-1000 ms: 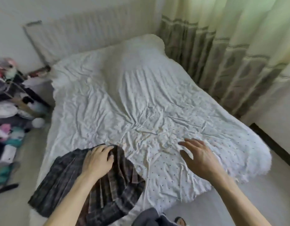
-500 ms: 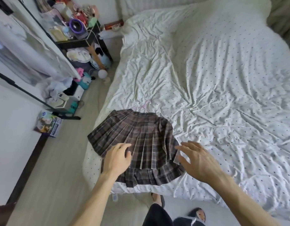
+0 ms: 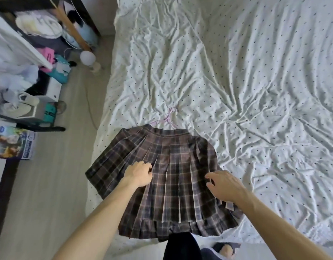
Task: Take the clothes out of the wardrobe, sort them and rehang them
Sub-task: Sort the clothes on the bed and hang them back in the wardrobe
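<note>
A dark plaid pleated skirt (image 3: 173, 182) lies spread flat on the near left corner of the bed (image 3: 255, 91), waistband away from me. A pale pink hanger (image 3: 169, 117) sticks out from under the waistband. My left hand (image 3: 138, 173) rests on the skirt's left pleats with its fingers curled into the fabric. Over the skirt's right side my right hand (image 3: 224, 186) hovers with spread fingers, touching or just above the pleats.
The bed's white dotted sheet is crumpled. Left of the bed runs a strip of pale floor (image 3: 49, 184) with a cluttered dark shelf (image 3: 49, 25), boxes, bags, a round white lamp (image 3: 88, 59) and a printed packet (image 3: 12, 145). My legs and feet stand at the bed's foot.
My view has swung left and down onto the skirt. The skirt now lies fully spread. Both hands have moved onto it, the right coming from the bare sheet.
</note>
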The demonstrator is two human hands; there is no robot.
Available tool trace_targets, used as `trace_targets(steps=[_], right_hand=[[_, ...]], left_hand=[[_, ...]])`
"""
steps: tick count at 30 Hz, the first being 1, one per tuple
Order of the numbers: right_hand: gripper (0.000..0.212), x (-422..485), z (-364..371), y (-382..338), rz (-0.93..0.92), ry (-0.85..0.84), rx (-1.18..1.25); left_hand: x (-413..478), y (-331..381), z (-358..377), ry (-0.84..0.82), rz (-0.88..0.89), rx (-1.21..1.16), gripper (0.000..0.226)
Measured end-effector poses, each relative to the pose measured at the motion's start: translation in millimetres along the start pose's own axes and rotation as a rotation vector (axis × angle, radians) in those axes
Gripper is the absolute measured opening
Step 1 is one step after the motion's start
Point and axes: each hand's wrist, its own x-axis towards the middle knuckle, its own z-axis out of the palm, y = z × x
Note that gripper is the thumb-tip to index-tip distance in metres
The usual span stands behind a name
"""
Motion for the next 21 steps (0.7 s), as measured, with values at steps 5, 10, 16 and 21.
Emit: trace_targets(steps=[5, 10, 16, 21], right_hand=[[0.046, 84.8, 6.6, -16.5, 0.078, -0.065, -0.044], [0.065, 129.9, 24.0, -26.0, 0.114, 0.043, -0.009], [0.079, 142.9, 63.2, -28.8, 0.176, -0.001, -0.026], [0.073, 135.0, 58.6, -27.2, 0.175, -0.012, 0.058]], left_hand=[[104.8, -24.7, -38.8, 0.122, 0.021, 0.001, 0.041], [192.1, -32.3, -57.5, 0.370, 0.124, -0.018, 0.039], [235.2, -23.4, -45.4, 0.304, 0.102, -0.073, 0.047], [215.0, -13.7, -61.1, 0.301, 0.108, -0.286, 0.035]])
